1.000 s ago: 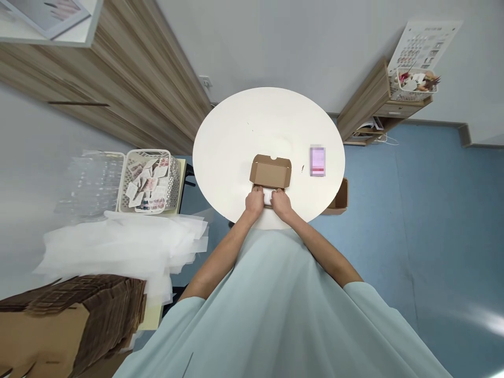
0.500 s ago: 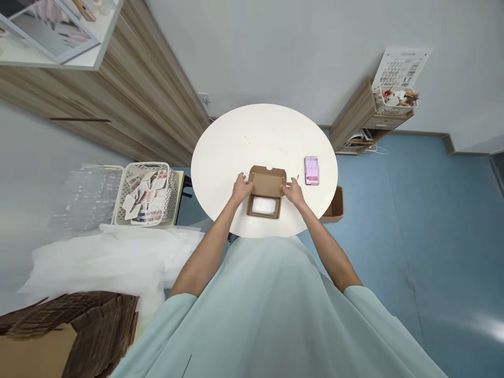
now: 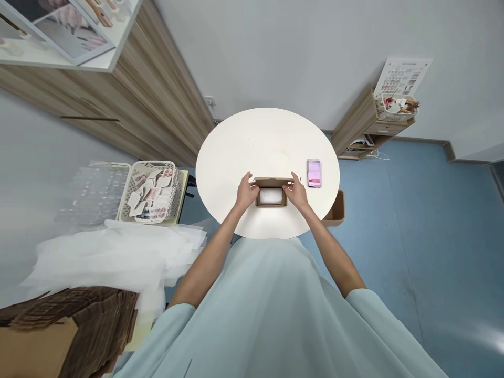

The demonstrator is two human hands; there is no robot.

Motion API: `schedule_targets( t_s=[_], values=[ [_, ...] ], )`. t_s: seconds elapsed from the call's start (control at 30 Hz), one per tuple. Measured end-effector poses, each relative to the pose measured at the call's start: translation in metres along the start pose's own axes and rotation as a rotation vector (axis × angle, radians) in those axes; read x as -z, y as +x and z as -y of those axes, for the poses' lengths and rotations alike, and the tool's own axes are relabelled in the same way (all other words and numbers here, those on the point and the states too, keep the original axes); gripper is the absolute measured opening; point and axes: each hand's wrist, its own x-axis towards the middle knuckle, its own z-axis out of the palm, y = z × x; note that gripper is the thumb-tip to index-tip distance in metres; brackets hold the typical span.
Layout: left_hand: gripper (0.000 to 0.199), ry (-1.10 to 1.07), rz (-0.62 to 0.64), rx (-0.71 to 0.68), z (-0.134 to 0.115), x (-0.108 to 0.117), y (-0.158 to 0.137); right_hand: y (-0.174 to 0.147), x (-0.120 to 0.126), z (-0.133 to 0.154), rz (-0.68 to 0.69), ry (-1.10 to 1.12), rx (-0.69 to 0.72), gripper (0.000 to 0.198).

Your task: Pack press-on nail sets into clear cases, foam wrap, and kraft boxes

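Note:
A small brown cardboard box (image 3: 271, 205) stands near the front of the round white table (image 3: 268, 136). Its lid is tilted up, seen almost edge-on along the back. Inside lies a white wrapped packet (image 3: 271, 196); what it contains cannot be made out. My left hand (image 3: 247, 192) holds the left side of the box at the lid, thumb toward the inside. On the opposite side, my right hand (image 3: 296, 193) grips the lid's right edge in the same way. To the right of that hand lies a phone (image 3: 314, 173) with a pink screen.
White baskets of cards (image 3: 151, 191) stand at the left, beside clear plastic packaging (image 3: 90, 194). Below them are white sheets (image 3: 114, 257) and stacked flat cardboard (image 3: 74, 325). An open carton (image 3: 335, 210) is on the floor at the table's right, with a small cabinet (image 3: 356, 123) behind.
The lid, lying back open before, has swung up and forward over the box's rear edge. Both hands have turned with it, staying at its two sides.

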Motion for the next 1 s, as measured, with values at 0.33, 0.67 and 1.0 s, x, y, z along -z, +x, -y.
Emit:
schedule_targets(
  t_s=[0.33, 0.67, 1.0],
  values=[
    [0.083, 0.06, 0.034, -0.187, 0.054, -0.026, -0.065, -0.066, -0.03, -0.043, 0.065, -0.198, 0.156, 0.083],
    [0.089, 0.223, 0.036, -0.19, 0.09, -0.026, -0.098, -0.099, -0.046, -0.063, 0.012, -0.242, 0.242, 0.079],
    [0.053, 0.199, 0.046, -0.197, 0.084, -0.024, -0.121, -0.122, -0.044, -0.066, 0.045, -0.194, 0.067, 0.058]
  ],
)
